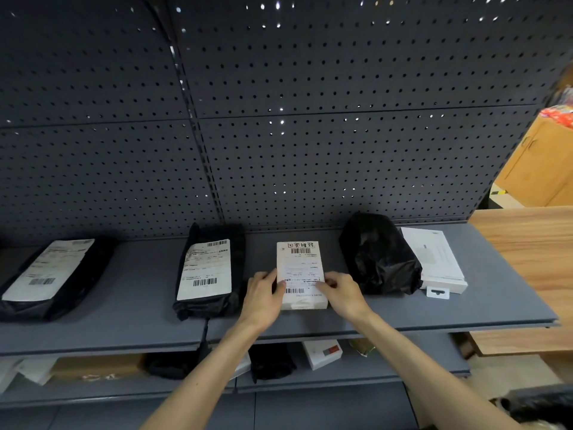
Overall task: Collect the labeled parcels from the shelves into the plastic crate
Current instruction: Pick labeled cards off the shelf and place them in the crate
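While it lies flat on the grey shelf (pixel 403 308), the white labelled parcel (pixel 300 265) is gripped at its near end from both sides: left hand (pixel 263 294) on its left edge, right hand (pixel 342 293) on its right edge. Black labelled bag (pixel 207 274) just to its left; crumpled black bag (pixel 378 256) to its right.

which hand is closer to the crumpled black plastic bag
Right. The right hand grips the small white labelled box at its right edge, beside the crumpled black plastic bag; the left hand holds its left edge, farther off.
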`<state>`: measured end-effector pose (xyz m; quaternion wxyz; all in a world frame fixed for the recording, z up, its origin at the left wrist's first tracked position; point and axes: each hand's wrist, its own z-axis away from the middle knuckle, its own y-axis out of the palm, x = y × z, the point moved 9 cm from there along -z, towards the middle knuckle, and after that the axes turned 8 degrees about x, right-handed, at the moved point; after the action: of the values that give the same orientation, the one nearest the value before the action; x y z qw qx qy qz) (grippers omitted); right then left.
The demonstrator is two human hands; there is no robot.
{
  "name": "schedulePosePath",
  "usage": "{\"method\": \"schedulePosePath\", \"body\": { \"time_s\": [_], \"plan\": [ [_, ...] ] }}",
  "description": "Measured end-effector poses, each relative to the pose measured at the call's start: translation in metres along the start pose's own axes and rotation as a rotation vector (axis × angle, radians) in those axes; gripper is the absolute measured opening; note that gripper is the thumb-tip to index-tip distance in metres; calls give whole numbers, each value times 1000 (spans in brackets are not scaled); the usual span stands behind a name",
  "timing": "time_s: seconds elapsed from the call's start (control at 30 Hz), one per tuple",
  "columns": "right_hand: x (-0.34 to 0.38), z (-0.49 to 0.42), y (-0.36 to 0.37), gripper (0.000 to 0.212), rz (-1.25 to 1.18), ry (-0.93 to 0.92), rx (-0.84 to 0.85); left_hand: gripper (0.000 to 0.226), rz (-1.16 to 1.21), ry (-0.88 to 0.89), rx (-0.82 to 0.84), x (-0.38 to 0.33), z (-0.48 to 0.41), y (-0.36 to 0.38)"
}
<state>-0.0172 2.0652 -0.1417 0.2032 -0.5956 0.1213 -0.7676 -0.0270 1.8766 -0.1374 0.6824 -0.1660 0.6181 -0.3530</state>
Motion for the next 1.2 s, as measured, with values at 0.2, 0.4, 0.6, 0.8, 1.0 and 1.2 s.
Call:
{"method": "schedulePosePath", "body": {
  "time_s": [0.2,0.4,0.6,0.8,1.0,1.2],
  "plan": [
    [13,-3,-3,22,-138,-73,-6,51,473,71,-70,-12,1,-12],
    [56,-6,-49,34,-344,-158,-100,44,708,115,-47,-31,-3,-49],
    [72,-7,-78,35,-416,-84,66,37,651,150,60,-48,-10,-82],
    [70,-4,-71,30,-484,-108,153,31,689,121,-66,-44,-17,-91],
    [59,-8,-69,32,-764,-90,43,31,982,-16,-142,-17,-9,-62],
    [59,-4,-22,47,-847,-72,152,32,951,35,-60,-47,-5,-32]
  ]
}}
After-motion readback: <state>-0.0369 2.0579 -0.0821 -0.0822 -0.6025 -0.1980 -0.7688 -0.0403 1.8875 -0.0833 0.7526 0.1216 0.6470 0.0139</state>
